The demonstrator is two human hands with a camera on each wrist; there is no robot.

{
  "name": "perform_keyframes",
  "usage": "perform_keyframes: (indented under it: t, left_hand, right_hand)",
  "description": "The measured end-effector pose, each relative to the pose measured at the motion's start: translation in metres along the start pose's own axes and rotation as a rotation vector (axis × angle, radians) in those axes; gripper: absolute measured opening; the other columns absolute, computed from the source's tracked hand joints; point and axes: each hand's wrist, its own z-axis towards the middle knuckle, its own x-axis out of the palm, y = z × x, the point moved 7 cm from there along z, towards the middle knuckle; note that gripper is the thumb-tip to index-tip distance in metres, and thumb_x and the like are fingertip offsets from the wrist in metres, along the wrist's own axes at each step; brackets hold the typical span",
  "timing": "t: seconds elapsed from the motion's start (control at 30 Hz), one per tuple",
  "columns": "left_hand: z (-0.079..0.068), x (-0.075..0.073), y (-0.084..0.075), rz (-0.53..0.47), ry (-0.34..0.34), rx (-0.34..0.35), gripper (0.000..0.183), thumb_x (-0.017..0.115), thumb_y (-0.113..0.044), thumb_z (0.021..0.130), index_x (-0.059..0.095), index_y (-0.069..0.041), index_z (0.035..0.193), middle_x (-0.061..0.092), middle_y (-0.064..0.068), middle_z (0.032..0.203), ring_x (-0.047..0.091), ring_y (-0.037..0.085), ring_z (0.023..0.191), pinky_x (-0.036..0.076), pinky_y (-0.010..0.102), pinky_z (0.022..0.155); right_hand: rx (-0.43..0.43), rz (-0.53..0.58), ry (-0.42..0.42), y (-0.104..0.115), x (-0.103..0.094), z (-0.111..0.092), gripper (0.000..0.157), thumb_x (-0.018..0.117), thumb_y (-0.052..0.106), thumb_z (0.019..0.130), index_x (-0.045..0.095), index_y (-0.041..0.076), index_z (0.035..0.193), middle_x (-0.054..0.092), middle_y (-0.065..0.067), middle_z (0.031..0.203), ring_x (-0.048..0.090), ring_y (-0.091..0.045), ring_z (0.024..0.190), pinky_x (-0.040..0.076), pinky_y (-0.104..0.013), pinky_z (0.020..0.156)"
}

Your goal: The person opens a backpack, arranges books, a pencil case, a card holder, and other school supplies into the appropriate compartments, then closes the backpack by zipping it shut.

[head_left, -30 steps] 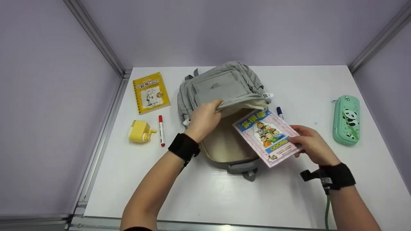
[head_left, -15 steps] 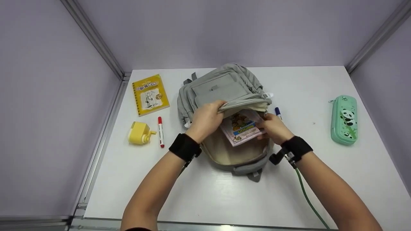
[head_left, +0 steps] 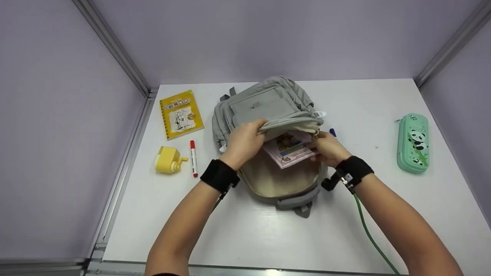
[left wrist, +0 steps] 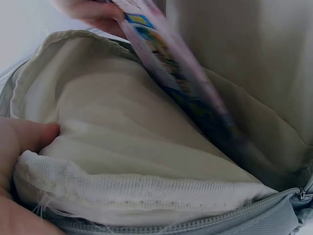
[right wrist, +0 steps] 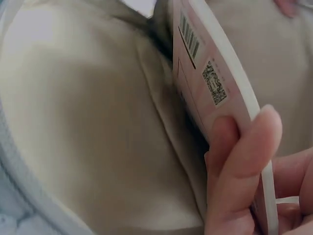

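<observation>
A grey backpack (head_left: 264, 103) with a cream lining lies on the table, its main compartment unzipped. My left hand (head_left: 245, 143) pinches the edge of the front flap and holds it up; in the left wrist view, thumb and fingers grip the lining's white seam (left wrist: 122, 191). Partway inside the compartment is a pink picture book (head_left: 289, 153), its upper part hidden under the flap. The right hand (head_left: 329, 148) holds this book by its right edge. Fingers (right wrist: 234, 181) lie on both sides of the book in the right wrist view, near a barcode and a QR code on its cover.
On the left lie a yellow spiral-bound book (head_left: 182, 115), a yellow bottle-shaped item (head_left: 168, 159) and a red-capped marker (head_left: 193, 159). A blue-capped marker (head_left: 332, 132) pokes out behind the right hand. Far right is a green panda pencil case (head_left: 413, 142). A green cable (head_left: 370, 234) trails from the right wrist.
The right hand has carried the pink book leftward from beside the backpack into its open compartment, under the flap. My left hand keeps its grip on the flap, almost unmoved.
</observation>
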Motion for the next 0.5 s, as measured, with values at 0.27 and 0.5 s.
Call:
perform_keyframes:
  t: [0.27,0.5]
  left_hand:
    - [-0.001,-0.001,-0.001,-0.006,0.014,-0.003,0.037,0.062,-0.008,0.094,0.071,-0.019,0.128,0.074,0.003,0.12,0.071,0.025,0.104,0.054,0.043,0.089]
    - [-0.002,0.003,-0.003,-0.035,0.04,0.001,0.037,0.061,-0.007,0.095,0.07,-0.018,0.129,0.073,0.004,0.121,0.071,0.023,0.102,0.055,0.041,0.088]
  right_hand:
    - [-0.026,-0.012,-0.021,0.002,0.001,0.005,0.052,0.054,-0.002,0.097,0.037,-0.003,0.146,0.054,-0.007,0.096,0.059,-0.013,0.072,0.055,-0.024,0.058]
    - [-0.11,0.093,0.048,0.003,0.016,0.021,0.05,0.05,-0.015,0.093,0.041,-0.003,0.141,0.057,-0.025,0.118,0.069,-0.024,0.087,0.06,-0.033,0.071]
